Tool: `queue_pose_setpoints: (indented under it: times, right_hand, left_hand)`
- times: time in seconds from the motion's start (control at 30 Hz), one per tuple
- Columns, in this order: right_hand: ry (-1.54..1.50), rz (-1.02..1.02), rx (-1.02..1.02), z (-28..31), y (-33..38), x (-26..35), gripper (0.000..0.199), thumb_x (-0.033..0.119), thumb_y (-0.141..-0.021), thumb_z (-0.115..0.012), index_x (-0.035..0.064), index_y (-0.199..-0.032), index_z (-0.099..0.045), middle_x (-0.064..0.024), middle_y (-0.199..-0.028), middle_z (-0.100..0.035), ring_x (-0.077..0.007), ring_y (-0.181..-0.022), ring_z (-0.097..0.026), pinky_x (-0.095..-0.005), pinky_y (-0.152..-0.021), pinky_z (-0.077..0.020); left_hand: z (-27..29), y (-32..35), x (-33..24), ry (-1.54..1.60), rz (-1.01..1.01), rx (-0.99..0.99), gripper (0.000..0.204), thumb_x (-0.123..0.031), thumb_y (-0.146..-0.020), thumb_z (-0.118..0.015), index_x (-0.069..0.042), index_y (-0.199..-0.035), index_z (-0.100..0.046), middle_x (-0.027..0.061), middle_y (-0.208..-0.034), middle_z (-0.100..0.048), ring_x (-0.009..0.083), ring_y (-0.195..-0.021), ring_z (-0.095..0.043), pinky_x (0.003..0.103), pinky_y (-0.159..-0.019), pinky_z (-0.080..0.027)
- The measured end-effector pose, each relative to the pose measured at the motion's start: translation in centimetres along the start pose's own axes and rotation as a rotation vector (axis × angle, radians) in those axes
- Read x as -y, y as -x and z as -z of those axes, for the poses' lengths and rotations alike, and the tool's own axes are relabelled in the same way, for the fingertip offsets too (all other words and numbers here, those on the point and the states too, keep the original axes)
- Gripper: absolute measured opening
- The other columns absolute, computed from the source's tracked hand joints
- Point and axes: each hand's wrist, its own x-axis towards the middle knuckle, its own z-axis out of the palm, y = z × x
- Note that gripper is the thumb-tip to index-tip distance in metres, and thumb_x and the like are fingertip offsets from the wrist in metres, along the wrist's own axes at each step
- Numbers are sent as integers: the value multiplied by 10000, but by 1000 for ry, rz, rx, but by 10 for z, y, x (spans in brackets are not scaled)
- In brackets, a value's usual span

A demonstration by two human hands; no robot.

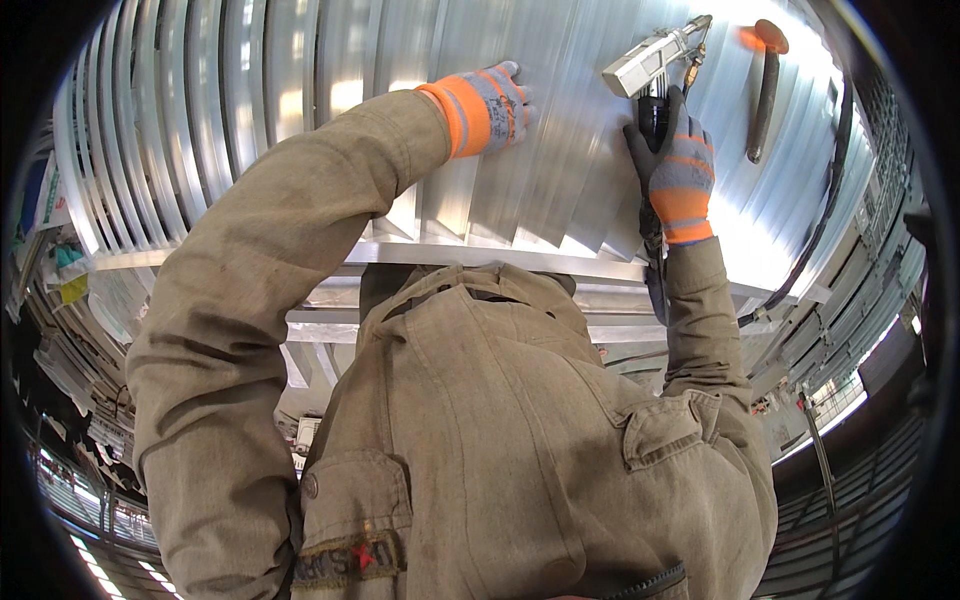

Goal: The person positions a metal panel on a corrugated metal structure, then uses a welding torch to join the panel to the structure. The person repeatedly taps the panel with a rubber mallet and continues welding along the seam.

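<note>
Left hand (487,105): flat, released, on ribbed aluminium sheets (330,120) | Right hand (678,165): grasping pneumatic tool (652,65) | Risk: tool skidding across ribs; hose (815,240) snagging.

Bright, perhaps industrial hall; metal racking (860,300)

right hand (678,170) palm & grip hidden behind glove back, tool handle (651,112) mostly covered, hose (655,270) partly behind sleeve

Left hand (487,105) on ribbed panel (300,90) (tool (652,65) to its right).
</note>
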Motion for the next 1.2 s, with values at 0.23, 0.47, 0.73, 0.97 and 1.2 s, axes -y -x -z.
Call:
queue_pose_setpoints:
  times: [0.23,0.47,0.73,0.97,1.2]
  right_hand:
    - [-83,-168,93,14,-22,22,813,332,-981,-832,44,-1679,-532,-202,-1160,-846,-455,-1102,-786,-539,-977,-619]
    - [-365,-182,29,115,26,26,481,122,-1038,-835,-21,-1479,-707,-133,-1122,-852,-184,-943,-797,-392,-858,-640]
    - [-687,-355,225,218,55,50,477,84,-1107,-699,-22,-1568,-637,-69,-1147,-768,-134,-941,-708,-305,-813,-574]
    - [-701,-330,754,245,40,78,467,47,-1036,-800,-44,-1485,-714,-126,-1192,-806,-190,-1015,-758,-353,-908,-607]
    - [-715,64,1059,168,20,115,403,198,-1075,-814,67,-1452,-761,-149,-1177,-861,-249,-1014,-834,-385,-903,-646]
  left_hand:
    - [-8,-2,0,20,15,-56,421,-215,-1019,-796,-227,-1437,-749,-25,-1572,-670,235,-1544,-611,597,-1384,-367]
    - [3,-1,4,9,-20,33,467,-208,-1025,-793,-249,-1486,-730,-13,-1711,-609,238,-1600,-573,602,-1395,-350]
    - [-1,-5,3,26,3,34,437,-205,-1033,-777,-257,-1465,-747,-12,-1709,-614,234,-1547,-613,603,-1385,-353]
    - [-3,-2,2,193,73,-43,406,-190,-1019,-781,-236,-1422,-761,-10,-1670,-640,230,-1515,-632,597,-1375,-366]
    - [-3,0,0,47,41,-26,308,-154,-991,-816,-179,-1298,-819,-13,-1605,-689,240,-1537,-620,574,-1376,-377]
